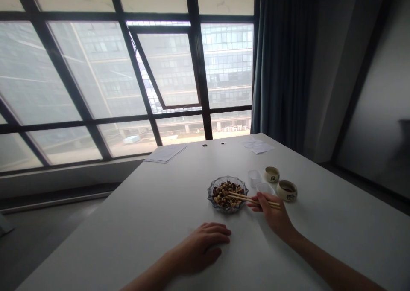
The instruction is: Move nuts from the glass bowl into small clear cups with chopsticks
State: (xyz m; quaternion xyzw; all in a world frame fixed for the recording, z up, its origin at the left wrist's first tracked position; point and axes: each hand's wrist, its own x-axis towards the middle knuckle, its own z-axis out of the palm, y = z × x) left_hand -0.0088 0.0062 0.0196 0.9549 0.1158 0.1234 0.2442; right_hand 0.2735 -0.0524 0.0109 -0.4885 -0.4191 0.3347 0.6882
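Observation:
A clear glass dish (211, 197) heaped with mixed beans or nuts sits on the white table (153, 214). My right hand (272, 214) is closed round a pair of wooden chopsticks (246, 198), whose tips reach into the pile in the dish. My left hand (203, 244) lies flat on the table in front of the dish, fingers stretched out and holding nothing. Just right of the dish stand two small clear plastic cups (255, 178) and two small ceramic bowls (286, 190), one near my right hand.
Sheets of paper (165, 153) lie at the table's far left edge, more paper (258, 146) at the far right. Two small dark dots (205, 145) sit near the far edge. Large windows and a dark curtain (282, 69) stand behind the table.

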